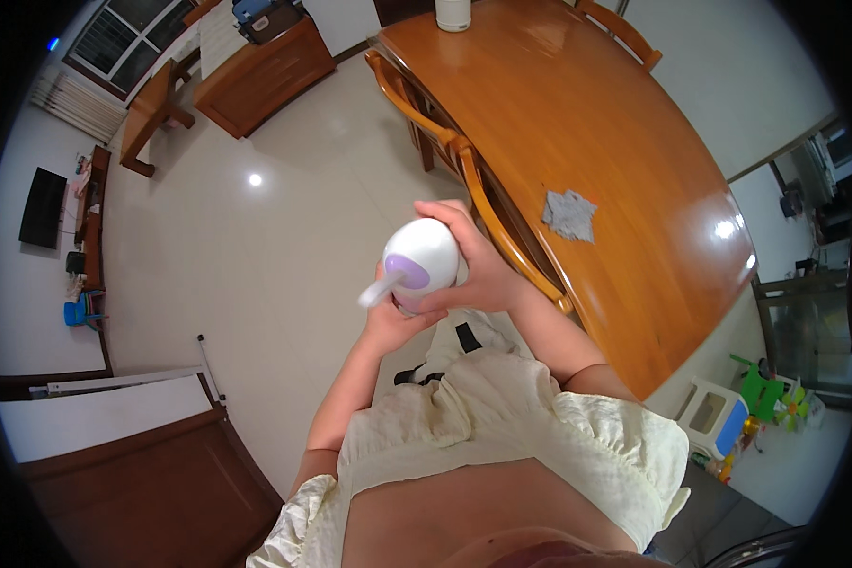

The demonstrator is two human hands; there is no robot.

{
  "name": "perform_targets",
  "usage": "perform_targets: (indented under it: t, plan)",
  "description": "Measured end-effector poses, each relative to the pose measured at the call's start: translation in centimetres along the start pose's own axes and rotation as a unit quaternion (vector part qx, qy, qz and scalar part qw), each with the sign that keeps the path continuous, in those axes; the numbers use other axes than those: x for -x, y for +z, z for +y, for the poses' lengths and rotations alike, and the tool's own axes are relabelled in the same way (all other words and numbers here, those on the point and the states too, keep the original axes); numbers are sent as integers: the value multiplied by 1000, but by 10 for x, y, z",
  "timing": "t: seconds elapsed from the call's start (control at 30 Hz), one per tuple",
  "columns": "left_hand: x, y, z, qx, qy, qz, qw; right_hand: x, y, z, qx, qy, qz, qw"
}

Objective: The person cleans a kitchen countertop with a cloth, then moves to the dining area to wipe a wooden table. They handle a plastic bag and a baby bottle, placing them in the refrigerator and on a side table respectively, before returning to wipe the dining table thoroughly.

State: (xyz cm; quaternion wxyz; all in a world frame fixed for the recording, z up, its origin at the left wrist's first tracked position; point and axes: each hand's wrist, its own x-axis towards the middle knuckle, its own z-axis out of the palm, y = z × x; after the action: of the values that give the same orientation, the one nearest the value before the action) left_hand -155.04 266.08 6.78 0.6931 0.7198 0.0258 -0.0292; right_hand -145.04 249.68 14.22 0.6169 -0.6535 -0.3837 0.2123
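Note:
A rounded white object (426, 245) with a lilac oval patch is held up in front of my body. A pale, slightly blurred stem sticks out of the patch towards the lower left. It may be a bottle or cup with a spout, but I cannot tell for certain. My right hand (486, 266) wraps its right side, with fingers over the far edge and the thumb beneath. From below and the left, my left hand (390, 323) supports it. The object hides part of the left fingers.
To the right stands a glossy wooden table (639, 142) bearing a crumpled grey cloth (569, 215) and a white canister (453, 14). Wooden chairs (493, 206) line its near side. A step stool (713, 419) sits at lower right, and a brown door (142, 490) at lower left.

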Motion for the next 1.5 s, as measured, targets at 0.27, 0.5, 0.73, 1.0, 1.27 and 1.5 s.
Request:
perform_targets:
  t: [0.27,0.5,0.73,1.0,1.27,1.5]
  plan:
    - [-113,-55,40,-6,26,-8,1000,-109,-54,19,50,-88,54,993]
    - [-193,-82,48,38,26,-70,997,-168,-102,31,-55,-47,27,997]
    - [-258,-105,43,59,43,-110,991,-213,-116,52,13,-21,113,993]
    - [-333,-185,70,71,20,-229,971,-297,-113,57,-9,-51,150,987]
    - [-397,-288,72,28,54,-324,944,-397,-97,66,-111,-25,85,990]
    - [-431,-328,54,-61,152,-53,985,-481,-63,88,167,-33,263,950]
